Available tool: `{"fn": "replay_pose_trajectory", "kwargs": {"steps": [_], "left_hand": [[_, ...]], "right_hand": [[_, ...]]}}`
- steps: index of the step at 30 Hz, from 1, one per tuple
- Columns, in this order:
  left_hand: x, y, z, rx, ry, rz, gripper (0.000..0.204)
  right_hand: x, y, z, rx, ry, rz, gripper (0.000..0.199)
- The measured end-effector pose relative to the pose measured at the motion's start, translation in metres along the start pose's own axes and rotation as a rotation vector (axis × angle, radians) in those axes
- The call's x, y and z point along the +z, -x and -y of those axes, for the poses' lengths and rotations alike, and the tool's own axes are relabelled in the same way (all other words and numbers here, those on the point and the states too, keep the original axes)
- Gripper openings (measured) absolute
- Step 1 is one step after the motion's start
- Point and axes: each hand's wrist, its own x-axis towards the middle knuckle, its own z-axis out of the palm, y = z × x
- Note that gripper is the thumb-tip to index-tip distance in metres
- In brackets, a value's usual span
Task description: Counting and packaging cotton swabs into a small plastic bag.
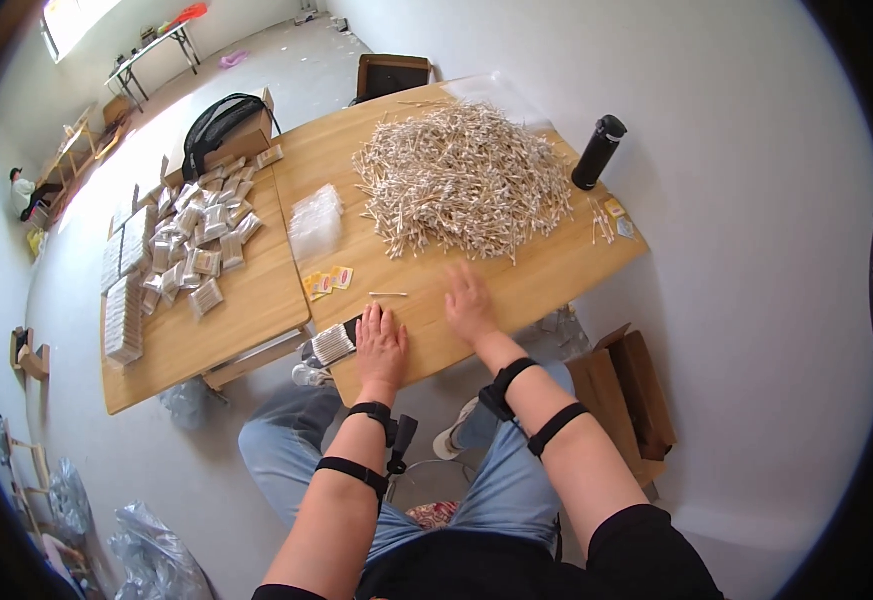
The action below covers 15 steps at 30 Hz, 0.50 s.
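My left hand (383,345) lies flat near the table's front edge, fingers stretched forward. It rests against a row of cotton swabs (333,345) lined up side by side on something dark. What is under the palm is hidden. A single cotton swab (388,294) lies just beyond its fingertips. My right hand (468,305) is over the table to the right, nearer the big heap of loose cotton swabs (471,180). Motion smears its fingers, and nothing can be made out in them. Small yellow and white cards (327,282) lie left of the single swab.
Clear plastic bags (316,222) lie left of the heap. Packed swab bags (196,235) and stacked packs (123,320) cover part of the left table. A black bottle (598,152) stands at the right edge. A cardboard box (621,400) sits below, right of my legs.
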Motion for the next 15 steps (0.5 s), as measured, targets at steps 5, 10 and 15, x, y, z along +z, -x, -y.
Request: {"fn": "replay_pose_trajectory", "kwargs": {"steps": [5,10,15], "left_hand": [[-0.003,-0.001,-0.003,-0.030,0.022,0.020,0.045],[-0.004,0.001,-0.004,-0.043,0.029,0.010,0.043],[-0.004,0.001,-0.006,-0.037,0.030,-0.001,0.042]], "right_hand": [[0.001,-0.057,-0.025,-0.032,0.221,0.125,0.066],[0.015,-0.078,-0.015,0.082,0.438,0.179,0.059],[0.022,-0.057,0.004,-0.104,0.358,0.081,0.045]]}}
